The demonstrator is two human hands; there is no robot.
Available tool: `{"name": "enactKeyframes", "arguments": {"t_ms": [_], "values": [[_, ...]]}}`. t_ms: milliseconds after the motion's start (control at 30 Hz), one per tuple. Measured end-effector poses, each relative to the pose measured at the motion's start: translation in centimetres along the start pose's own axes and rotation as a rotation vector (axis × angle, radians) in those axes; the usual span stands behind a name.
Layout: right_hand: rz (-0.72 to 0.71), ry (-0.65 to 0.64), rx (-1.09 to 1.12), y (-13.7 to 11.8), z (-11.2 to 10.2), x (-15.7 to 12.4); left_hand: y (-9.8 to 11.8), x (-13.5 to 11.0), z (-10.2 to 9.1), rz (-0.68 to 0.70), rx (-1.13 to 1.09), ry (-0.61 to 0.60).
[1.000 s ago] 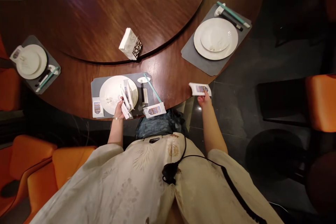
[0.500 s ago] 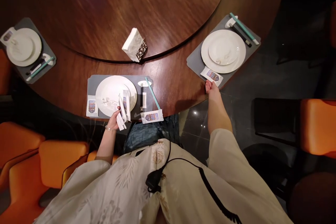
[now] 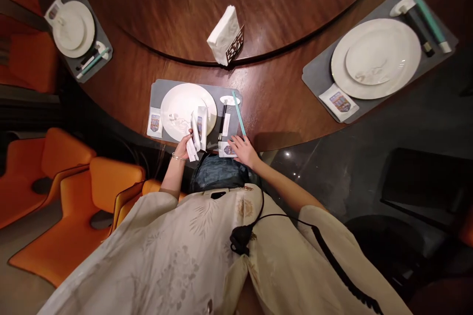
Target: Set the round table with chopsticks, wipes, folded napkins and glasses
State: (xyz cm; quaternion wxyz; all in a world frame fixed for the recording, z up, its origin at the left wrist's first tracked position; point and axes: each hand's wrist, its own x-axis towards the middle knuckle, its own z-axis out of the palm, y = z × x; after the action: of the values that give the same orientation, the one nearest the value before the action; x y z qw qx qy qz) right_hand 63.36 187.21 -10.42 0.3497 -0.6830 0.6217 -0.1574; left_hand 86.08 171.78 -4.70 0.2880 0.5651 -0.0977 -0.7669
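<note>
While pinching printed packets (image 3: 200, 130) in the left hand (image 3: 183, 146), left of frame centre, could sweep the lone packet (image 3: 223, 149) just below centre off the table (image 3: 271, 115) by dragging the right hand (image 3: 245, 151), spread and apparently not gripping.

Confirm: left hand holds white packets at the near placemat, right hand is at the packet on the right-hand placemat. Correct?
No, the right hand is wrong: the head view shows it at the packet on the near placemat, not the right-hand placemat. The left hand does hold white packets there.
</note>
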Motion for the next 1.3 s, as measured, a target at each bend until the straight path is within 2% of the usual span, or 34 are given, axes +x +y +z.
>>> {"name": "enactKeyframes", "arguments": {"t_ms": [67, 133, 267, 367, 433, 500, 567, 633, 667, 733, 833, 933, 1000, 1133, 1300], "values": [[0.048, -0.002, -0.068, -2.4, 2.3, 0.4, -0.1, -0.3, -0.5, -0.002, 0.004, -0.024], [0.114, 0.021, -0.071, -3.2, 3.2, 0.4, -0.3, -0.7, -1.2, -0.005, 0.014, -0.033], [0.313, 0.114, 0.084, -3.5, 2.5, -0.2, -1.2, -1.7, -2.3, -0.014, 0.054, -0.053], [0.495, 0.353, 0.345, -4.7, 1.6, -0.1, -2.8, -2.6, -1.9, -0.044, 0.131, -0.126], [0.484, 0.538, 0.52, -6.0, 1.4, 0.2, -4.1, -3.1, -1.4, -0.054, 0.201, -0.192], [0.394, 0.648, 0.676, -7.4, 1.5, 0.4, -5.1, -3.4, -1.0, -0.075, 0.264, -0.26], [0.284, 0.631, 0.793, -8.2, 1.6, 0.4, -5.5, -3.6, -1.3, -0.12, 0.302, -0.317], [0.223, 0.514, 0.873, -7.7, 1.5, 0.1, -5.1, -3.6, -2.2, -0.171, 0.302, -0.338], [0.237, 0.47, 0.882, -7.0, 1.4, 0.0, -4.7, -3.5, -2.8, -0.195, 0.29, -0.333], [0.378, 0.491, 0.757, -5.0, 1.3, -0.2, -3.6, -3.1, -4.1, -0.233, 0.252, -0.295], [0.708, 0.602, 0.275, -1.9, 1.7, 0.2, -1.5, -2.5, -5.8, -0.225, 0.161, -0.213], [0.88, 0.516, -0.033, -0.5, 2.9, 1.4, 0.7, -1.9, -7.3, -0.195, 0.092, -0.167], [0.918, 0.488, -0.095, -0.6, 3.8, 2.2, 2.1, -1.5, -8.2, -0.195, 0.089, -0.156], [0.953, 0.543, -0.081, -1.8, 5.4, 3.8, 4.3, -0.7, -9.7, -0.195, 0.094, -0.15], [1.048, 0.623, 0.031, -4.8, 7.2, 6.1, 5.9, 0.6, -9.9, -0.228, 0.12, -0.156]]}}
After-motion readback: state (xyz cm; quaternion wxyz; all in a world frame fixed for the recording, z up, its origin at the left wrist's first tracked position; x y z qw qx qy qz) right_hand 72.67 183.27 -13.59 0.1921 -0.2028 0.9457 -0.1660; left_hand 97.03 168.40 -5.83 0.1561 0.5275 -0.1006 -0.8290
